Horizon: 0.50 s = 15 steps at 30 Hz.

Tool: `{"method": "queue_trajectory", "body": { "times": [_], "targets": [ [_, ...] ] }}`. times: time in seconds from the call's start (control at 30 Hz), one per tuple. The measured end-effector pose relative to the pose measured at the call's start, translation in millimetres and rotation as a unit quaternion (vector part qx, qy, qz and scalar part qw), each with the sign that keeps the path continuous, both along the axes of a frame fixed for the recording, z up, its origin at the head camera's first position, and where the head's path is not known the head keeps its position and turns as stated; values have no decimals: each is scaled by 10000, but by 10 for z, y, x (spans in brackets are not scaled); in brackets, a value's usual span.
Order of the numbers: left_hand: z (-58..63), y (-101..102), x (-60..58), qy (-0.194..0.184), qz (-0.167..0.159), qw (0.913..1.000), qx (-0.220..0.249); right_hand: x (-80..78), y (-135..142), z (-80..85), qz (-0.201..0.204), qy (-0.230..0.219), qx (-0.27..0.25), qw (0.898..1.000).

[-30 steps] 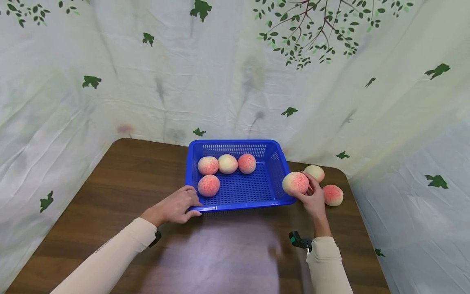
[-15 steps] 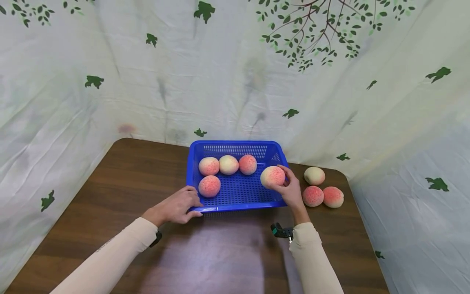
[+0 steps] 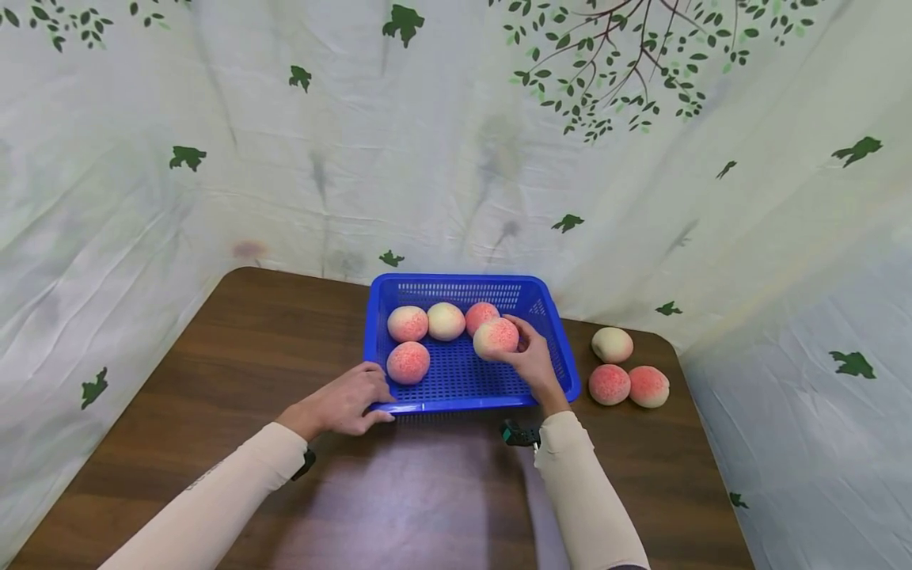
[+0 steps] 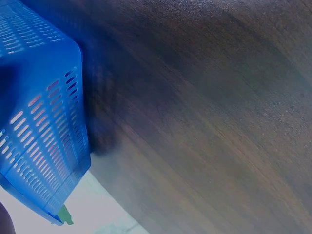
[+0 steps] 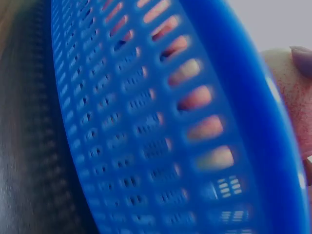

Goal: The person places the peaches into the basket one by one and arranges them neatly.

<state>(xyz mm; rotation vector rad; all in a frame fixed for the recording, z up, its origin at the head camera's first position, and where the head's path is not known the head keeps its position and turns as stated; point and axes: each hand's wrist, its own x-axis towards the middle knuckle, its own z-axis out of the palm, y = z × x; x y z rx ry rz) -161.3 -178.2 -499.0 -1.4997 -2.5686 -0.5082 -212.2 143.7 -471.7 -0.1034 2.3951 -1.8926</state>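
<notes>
Right hand (image 3: 534, 362) pinches a peach (image 3: 494, 339) over the plastic basket (image 3: 456, 405) near the counter's (image 3: 299, 297) far edge, left hand (image 3: 354, 400) gripping the rim — early release could jolt the peach behind (image 3: 480, 313).

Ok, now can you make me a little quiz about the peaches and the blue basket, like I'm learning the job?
1. True or false: the left hand is at the far right corner of the blue basket.
2. Which hand is holding a peach?
A. left hand
B. right hand
C. neither
3. Count: how many peaches lie on the brown table, outside the basket?

Key:
1. False: it is at the near left corner.
2. B.
3. Three: two reddish ones and one mostly pale one.
</notes>
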Motion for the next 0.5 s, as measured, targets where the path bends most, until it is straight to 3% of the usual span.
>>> {"method": "queue_trajectory", "body": {
  "times": [0.13,0.5],
  "targets": [
    [5,-8,4,24,1,10000,-14,-171,-112,-229,70,18,-28,10000],
    [-15,-5,1,-43,17,10000,-6,-263,-468,-335,390,-153,555,9976]
  ]
}}
